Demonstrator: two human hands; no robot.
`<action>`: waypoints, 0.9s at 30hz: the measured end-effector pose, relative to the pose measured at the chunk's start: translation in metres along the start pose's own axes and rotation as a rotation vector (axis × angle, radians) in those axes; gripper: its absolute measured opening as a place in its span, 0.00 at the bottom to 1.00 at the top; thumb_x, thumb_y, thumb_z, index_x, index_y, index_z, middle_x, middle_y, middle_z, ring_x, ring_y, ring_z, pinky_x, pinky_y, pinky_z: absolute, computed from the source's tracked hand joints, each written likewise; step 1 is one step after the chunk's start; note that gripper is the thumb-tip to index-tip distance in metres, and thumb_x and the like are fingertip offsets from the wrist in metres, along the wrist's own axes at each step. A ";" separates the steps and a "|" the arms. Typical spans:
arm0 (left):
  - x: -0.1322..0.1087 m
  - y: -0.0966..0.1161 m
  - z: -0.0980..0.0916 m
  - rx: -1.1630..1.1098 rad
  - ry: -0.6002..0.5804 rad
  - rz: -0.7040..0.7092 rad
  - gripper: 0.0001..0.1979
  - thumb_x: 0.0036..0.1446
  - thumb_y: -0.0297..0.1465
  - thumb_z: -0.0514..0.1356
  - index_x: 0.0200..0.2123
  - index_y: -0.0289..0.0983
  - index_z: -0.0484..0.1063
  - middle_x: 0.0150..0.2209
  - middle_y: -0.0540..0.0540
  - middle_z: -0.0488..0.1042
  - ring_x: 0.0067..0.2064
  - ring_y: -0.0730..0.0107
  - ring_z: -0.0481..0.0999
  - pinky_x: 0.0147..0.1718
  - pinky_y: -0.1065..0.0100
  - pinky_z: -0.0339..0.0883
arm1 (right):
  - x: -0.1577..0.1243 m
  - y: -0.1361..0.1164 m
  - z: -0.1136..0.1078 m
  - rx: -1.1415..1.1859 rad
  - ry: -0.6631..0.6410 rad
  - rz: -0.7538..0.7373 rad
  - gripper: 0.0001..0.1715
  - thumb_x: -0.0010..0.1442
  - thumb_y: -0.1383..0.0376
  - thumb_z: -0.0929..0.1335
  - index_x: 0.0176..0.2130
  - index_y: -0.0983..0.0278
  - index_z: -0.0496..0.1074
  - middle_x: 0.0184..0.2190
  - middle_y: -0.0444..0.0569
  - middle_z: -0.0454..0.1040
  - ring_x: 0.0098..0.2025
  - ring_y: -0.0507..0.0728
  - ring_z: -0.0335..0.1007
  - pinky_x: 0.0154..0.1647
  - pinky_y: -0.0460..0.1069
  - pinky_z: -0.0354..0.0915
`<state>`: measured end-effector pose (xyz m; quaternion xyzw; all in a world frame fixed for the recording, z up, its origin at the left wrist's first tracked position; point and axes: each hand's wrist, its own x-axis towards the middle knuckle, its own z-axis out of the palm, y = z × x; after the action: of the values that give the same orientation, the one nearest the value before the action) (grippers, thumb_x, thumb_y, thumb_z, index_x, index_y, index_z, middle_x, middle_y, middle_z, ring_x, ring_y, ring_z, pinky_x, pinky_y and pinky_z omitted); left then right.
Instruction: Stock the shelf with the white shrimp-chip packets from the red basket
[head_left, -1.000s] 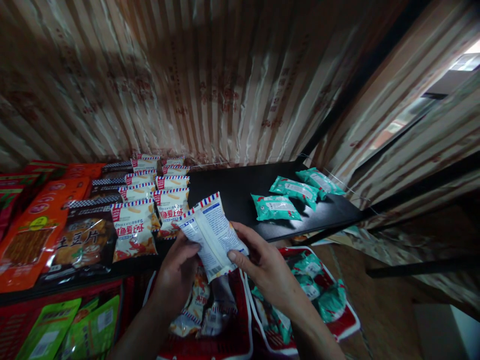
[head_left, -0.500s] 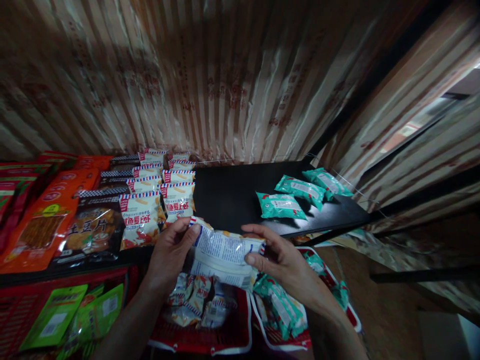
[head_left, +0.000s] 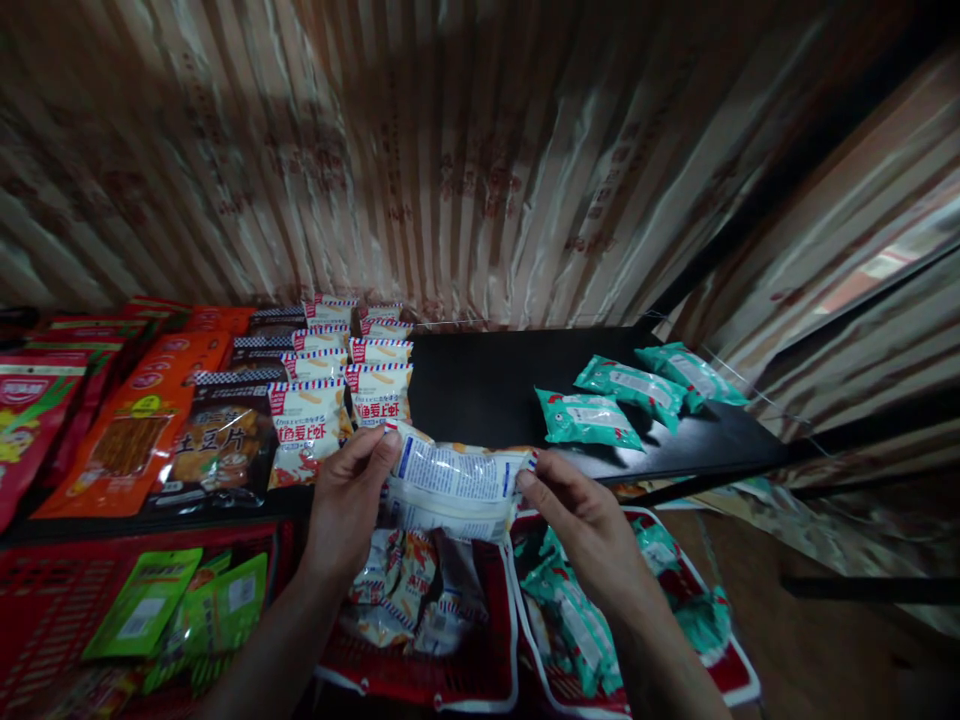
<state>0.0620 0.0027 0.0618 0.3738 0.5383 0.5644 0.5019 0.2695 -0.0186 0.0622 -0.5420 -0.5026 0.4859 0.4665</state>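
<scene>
Between my two hands a white snack bag [head_left: 454, 487] is held sideways, its printed back facing me. My left hand [head_left: 351, 490] pinches one end of it between thumb and fingers. At the other end, the thumb and fingers of my right hand [head_left: 574, 510] close on the bag's edge. Just beyond my left hand, two rows of white snack bags [head_left: 306, 425] stand on a black shelf [head_left: 472, 385]. Beneath the held bag, a red basket [head_left: 491, 640] contains several similar white bags [head_left: 412, 590].
Left on the shelf are black bags [head_left: 221, 440], orange bags [head_left: 135, 430] and red bags [head_left: 41, 420]. Several teal packets [head_left: 589, 418] lie at the shelf's right. A second red basket [head_left: 739, 670] holds teal packets; green packets [head_left: 146, 605] fill another at lower left. A corrugated wall [head_left: 465, 180] rises behind.
My right hand has shifted its grip to the end edge of the bag, which is stretched flatter. The whole view has moved, so the shelf and baskets sit farther right.
</scene>
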 end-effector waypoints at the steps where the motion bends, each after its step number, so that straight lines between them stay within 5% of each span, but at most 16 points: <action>1: 0.000 -0.001 -0.001 -0.007 0.004 -0.005 0.13 0.46 0.41 0.65 0.21 0.37 0.73 0.23 0.54 0.68 0.29 0.75 0.65 0.28 0.75 0.61 | 0.001 0.000 0.001 -0.019 0.022 -0.009 0.17 0.53 0.53 0.70 0.37 0.63 0.75 0.33 0.49 0.77 0.34 0.56 0.72 0.37 0.48 0.68; 10: 0.003 0.011 -0.008 -0.027 0.032 -0.059 0.17 0.40 0.45 0.67 0.20 0.36 0.72 0.21 0.52 0.67 0.28 0.73 0.66 0.27 0.72 0.61 | 0.003 0.001 0.011 0.064 0.135 0.045 0.13 0.47 0.56 0.74 0.27 0.63 0.78 0.21 0.44 0.73 0.26 0.53 0.67 0.26 0.45 0.64; 21: 0.004 0.014 -0.014 -0.127 -0.027 -0.182 0.15 0.43 0.43 0.66 0.26 0.36 0.74 0.21 0.54 0.70 0.24 0.74 0.67 0.25 0.72 0.61 | 0.002 -0.005 0.018 0.350 0.193 0.144 0.11 0.40 0.59 0.77 0.24 0.62 0.79 0.21 0.46 0.76 0.24 0.54 0.70 0.26 0.47 0.67; 27: 0.006 0.017 -0.014 -0.200 -0.037 -0.129 0.15 0.41 0.41 0.68 0.31 0.37 0.78 0.28 0.49 0.77 0.33 0.69 0.73 0.34 0.69 0.66 | 0.002 -0.002 0.017 0.307 0.257 0.120 0.12 0.42 0.59 0.77 0.25 0.64 0.78 0.19 0.44 0.72 0.20 0.50 0.63 0.19 0.44 0.61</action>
<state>0.0442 0.0070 0.0755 0.2967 0.4930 0.5748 0.5818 0.2526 -0.0164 0.0629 -0.5510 -0.3259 0.5105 0.5741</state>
